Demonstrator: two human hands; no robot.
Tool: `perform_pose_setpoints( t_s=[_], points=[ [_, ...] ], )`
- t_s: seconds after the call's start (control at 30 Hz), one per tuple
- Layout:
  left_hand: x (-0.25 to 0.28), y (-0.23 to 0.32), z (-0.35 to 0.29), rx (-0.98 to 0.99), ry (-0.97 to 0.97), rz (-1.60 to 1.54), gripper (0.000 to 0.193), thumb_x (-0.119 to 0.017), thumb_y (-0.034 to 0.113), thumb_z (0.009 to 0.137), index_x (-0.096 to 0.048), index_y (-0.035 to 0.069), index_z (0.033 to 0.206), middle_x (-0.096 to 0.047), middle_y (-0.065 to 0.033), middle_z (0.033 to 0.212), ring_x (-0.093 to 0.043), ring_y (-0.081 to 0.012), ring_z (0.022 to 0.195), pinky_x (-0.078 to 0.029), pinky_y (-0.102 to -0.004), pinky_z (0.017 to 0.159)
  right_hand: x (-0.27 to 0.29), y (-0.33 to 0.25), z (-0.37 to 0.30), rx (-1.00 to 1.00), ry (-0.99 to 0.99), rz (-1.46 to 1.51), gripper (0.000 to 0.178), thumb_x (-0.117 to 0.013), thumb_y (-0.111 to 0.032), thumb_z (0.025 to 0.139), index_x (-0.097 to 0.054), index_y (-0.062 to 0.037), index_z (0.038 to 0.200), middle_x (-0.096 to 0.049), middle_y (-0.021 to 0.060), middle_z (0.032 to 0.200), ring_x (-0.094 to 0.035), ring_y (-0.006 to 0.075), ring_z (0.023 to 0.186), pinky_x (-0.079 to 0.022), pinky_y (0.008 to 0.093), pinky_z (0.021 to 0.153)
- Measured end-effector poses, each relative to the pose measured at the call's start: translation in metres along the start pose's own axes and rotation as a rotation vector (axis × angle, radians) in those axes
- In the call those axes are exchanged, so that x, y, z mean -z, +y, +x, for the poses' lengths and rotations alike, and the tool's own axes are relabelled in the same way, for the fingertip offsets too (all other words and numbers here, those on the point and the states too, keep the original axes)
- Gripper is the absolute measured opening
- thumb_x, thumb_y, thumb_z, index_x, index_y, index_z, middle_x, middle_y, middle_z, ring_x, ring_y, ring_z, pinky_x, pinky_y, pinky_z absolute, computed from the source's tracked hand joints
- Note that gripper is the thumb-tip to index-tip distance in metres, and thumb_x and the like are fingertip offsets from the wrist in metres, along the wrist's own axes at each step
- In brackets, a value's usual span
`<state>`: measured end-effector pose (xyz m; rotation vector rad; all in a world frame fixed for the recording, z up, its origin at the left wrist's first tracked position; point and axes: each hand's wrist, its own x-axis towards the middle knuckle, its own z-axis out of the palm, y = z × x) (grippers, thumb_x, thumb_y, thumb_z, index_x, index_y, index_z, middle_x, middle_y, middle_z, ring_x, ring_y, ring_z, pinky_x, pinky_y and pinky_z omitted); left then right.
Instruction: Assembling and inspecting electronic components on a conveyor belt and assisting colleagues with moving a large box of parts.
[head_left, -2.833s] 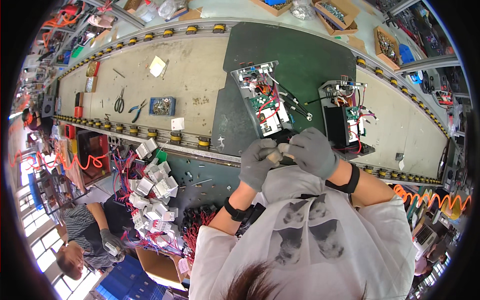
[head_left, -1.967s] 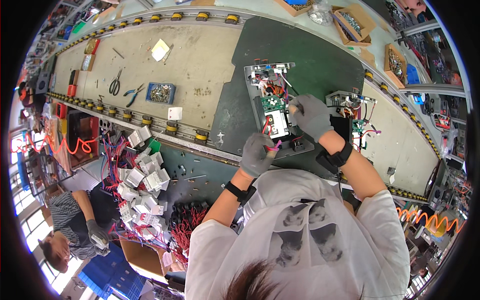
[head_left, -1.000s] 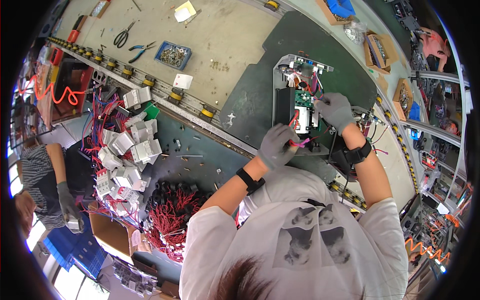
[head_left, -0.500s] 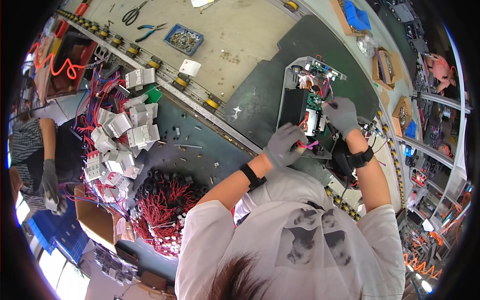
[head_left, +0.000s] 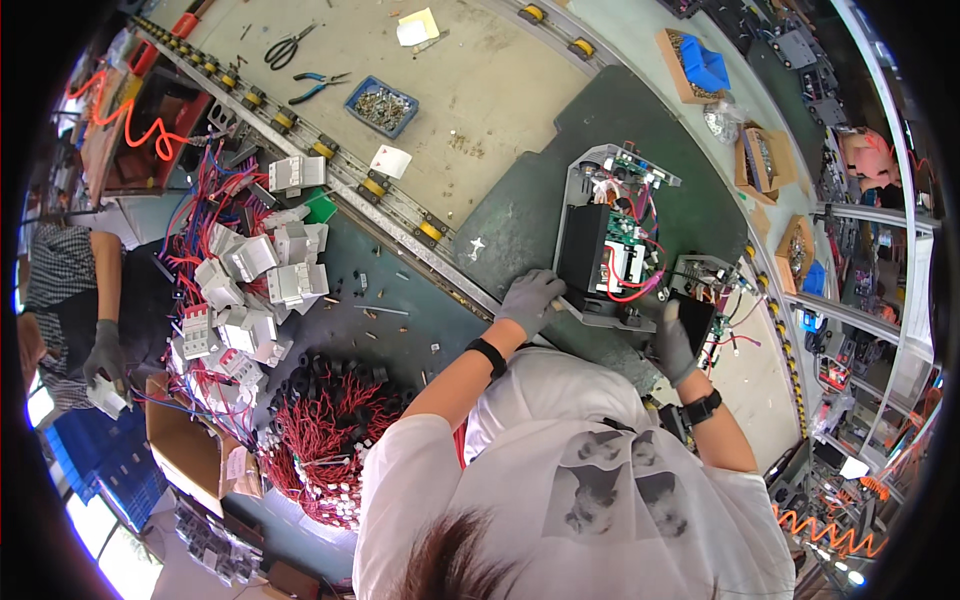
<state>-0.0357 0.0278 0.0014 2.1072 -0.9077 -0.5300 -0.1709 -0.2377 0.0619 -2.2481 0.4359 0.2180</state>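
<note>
A grey metal chassis lies on the dark mat, with a black box, a green circuit board and red wires inside it. My gloved left hand is closed on the near left corner of the chassis. My gloved right hand is at its near right corner, with one finger pointing up; the other fingers are mostly hidden. Just beyond the right hand stands a second open unit with loose wires and a black part at its near side.
A roller track runs diagonally on the left. Grey-white modules and red wire bundles are heaped beyond it. A blue screw tray, pliers and scissors lie farther off. A co-worker's gloved hand is at far left.
Both hands have left the wires and inner parts and come down to the near corners of the chassis. The chassis has shifted slightly toward me. The whole view has also shifted.
</note>
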Motion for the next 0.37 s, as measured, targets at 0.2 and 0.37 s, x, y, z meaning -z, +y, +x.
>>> perform_pose_setpoints(
  t_s=[0.2,0.37],
  points=[
    [-0.006,0.0,0.003,-0.044,0.132,-0.037,0.032,-0.06,0.012,0.07,-0.056,0.005,0.1,-0.055,-0.0167,0.104,-0.053,-0.0352,0.101,-0.045,-0.0405,0.085,0.014,-0.062,0.008,-0.176,-0.209,0.903,0.056,-0.056,-0.028,0.09,-0.034,0.0009,0.132,-0.054,0.0099,0.114,-0.054,0.0189,0.102,-0.048,0.0294,0.083],
    [0.062,0.051,0.075,0.16,0.345,-0.223,0.039,-0.064,0.015,0.069,-0.057,0.004,0.106,-0.052,-0.0198,0.119,-0.053,-0.0318,0.106,-0.045,-0.0375,0.087,0.064,-0.125,0.049,0.13,0.105,0.652,0.072,-0.057,-0.048,0.086,-0.033,-0.0041,0.137,-0.049,0.0111,0.125,-0.05,0.0152,0.11,-0.043,0.0258,0.084]
  ],
)
